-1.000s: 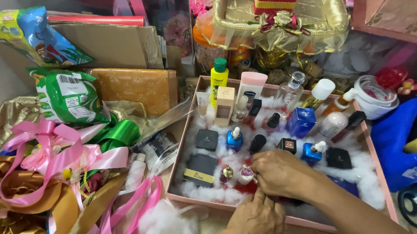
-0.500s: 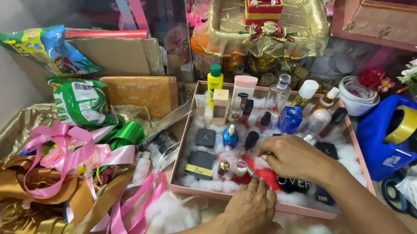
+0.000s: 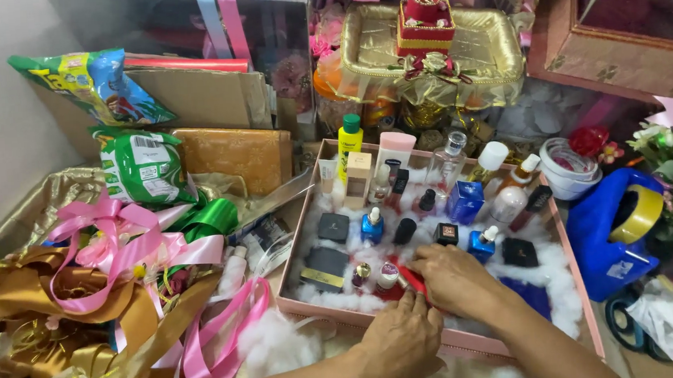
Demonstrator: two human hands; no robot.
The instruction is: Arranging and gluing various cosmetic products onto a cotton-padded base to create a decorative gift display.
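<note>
**Small red piece pinched at the front of the pink tray**

Both hands meet at the front edge of the pink tray (image 3: pixel 297 239), which is lined with white fluff (image 3: pixel 551 265). The right hand (image 3: pixel 457 279) lies flat inside the tray, and the left hand (image 3: pixel 399 346) comes over the near rim. Between their fingertips sits a small red piece (image 3: pixel 412 281), partly hidden. Whether it is ribbon, cloth or a lid, I cannot tell. The fingers of both hands are drawn together on it, the left hand's grip pinching its near end.

By its look the red piece is light and thin, likely soft enough to crease, so a fingertip pinch at its edge seems the right hold. A firm squeeze would probably do it no harm.

What surrounds it looks more delicate. Two small round jars (image 3: pixel 374 275) stand just beside it in the fluff, and a blue bottle (image 3: pixel 371 228), a second blue bottle (image 3: pixel 480 244) and a black compact (image 3: pixel 333 227) stand near. These seem hard, smooth and easy to tip on such soft bedding. The glass bottles along the back row may be fragile.

Pink ribbon (image 3: pixel 111 244) lies well to the left, a blue tape dispenser (image 3: pixel 620 236) to the right.
</note>
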